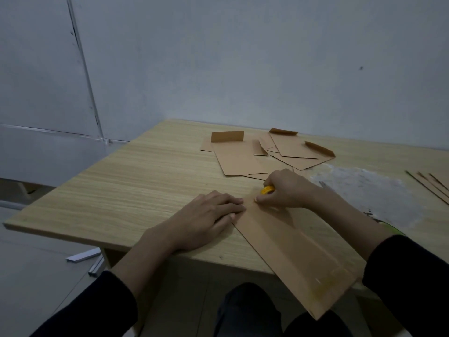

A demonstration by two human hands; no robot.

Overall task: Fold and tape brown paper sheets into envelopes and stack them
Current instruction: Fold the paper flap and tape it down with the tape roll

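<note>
Matt brown paper, smooth with sharp creases, in the folded sheet under the left fingers and right fingers. Back toward the wrists, a faintly glossy strip on it, seemingly clear tape. Pinched in the right fingers, a smooth yellow plastic piece. Beyond the fingertips, the same matt paper in the loose envelopes. Left of the left fingers, pale wood-grain table top, smooth, low sheen. Right of the right fingers, a whitish, rough, scuffed patch.
</note>
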